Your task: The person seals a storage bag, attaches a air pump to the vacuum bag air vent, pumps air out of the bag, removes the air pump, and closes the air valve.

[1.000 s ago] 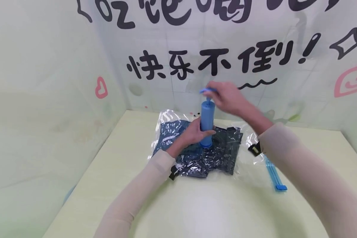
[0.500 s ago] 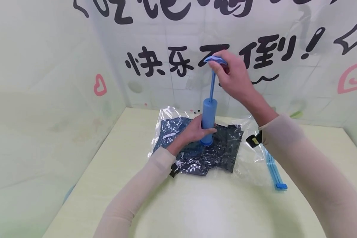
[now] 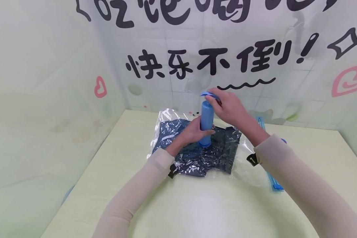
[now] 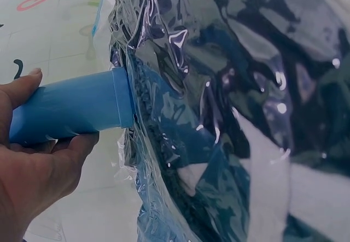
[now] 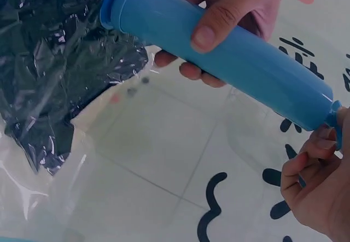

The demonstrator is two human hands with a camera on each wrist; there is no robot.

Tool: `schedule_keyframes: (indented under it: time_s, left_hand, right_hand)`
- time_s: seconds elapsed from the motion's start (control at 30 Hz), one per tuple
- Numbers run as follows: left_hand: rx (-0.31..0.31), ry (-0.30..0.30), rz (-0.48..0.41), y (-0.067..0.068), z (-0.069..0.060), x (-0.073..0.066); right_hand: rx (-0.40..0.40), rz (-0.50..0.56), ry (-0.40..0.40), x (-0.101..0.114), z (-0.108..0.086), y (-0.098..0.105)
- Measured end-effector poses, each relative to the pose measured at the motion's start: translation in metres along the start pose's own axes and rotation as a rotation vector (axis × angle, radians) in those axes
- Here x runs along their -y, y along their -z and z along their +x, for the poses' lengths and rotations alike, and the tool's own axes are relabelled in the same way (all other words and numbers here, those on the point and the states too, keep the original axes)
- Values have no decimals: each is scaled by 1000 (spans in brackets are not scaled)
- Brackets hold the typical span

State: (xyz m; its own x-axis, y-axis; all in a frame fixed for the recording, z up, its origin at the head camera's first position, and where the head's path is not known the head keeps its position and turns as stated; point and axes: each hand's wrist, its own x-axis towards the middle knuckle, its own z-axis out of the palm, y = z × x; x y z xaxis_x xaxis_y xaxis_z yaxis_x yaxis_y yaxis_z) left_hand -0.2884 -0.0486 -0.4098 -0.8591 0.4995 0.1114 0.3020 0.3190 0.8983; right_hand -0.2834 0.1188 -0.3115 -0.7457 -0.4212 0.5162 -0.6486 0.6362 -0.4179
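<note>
A blue hand pump (image 3: 207,115) stands nearly upright on a clear vacuum storage bag (image 3: 167,114) with dark folded clothes (image 3: 223,148) inside. My left hand (image 3: 194,131) grips the pump's barrel, its thumb and fingers wrapped round it, as the left wrist view also shows on the barrel (image 4: 76,105). My right hand (image 3: 227,102) holds the pump's blue handle (image 3: 209,94) just above the barrel's top. In the right wrist view the right hand (image 5: 320,171) is partly cut off at the edge, curled at the handle end. The pump's base meets the bag; the valve is hidden under it.
A blue zip strip (image 3: 275,183) runs along the bag's right end, partly hidden by the right sleeve (image 3: 297,175). A white wall (image 3: 154,92) with black lettering rises directly behind the table (image 3: 190,211). Another wall (image 3: 47,99) stands at the left.
My right hand pulled the pump's handle up, drawing out the rod, then pushed it back down near the barrel. My left hand kept its grip on the barrel.
</note>
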Motion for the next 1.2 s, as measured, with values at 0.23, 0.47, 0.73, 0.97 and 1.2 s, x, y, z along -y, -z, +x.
schedule_keyframes:
  time_s: [0.23, 0.47, 0.73, 0.97, 1.2]
  left_hand:
    - [-4, -3, 56, 2, -2, -2]
    - [-9, -17, 82, 5, -5, -4]
    - [213, 25, 370, 11, -22, 8]
    - [312, 174, 693, 10, -34, 17]
    - [371, 302, 770, 11, -38, 12]
  right_hand:
    - [-27, 16, -210, 1, -10, -20]
    - [-25, -22, -308, 3, -20, -42]
    - [-53, -38, -344, 1, -33, -58]
    - [-32, -78, -377, 3, -36, -61]
    - [0, -30, -352, 2, -33, -56]
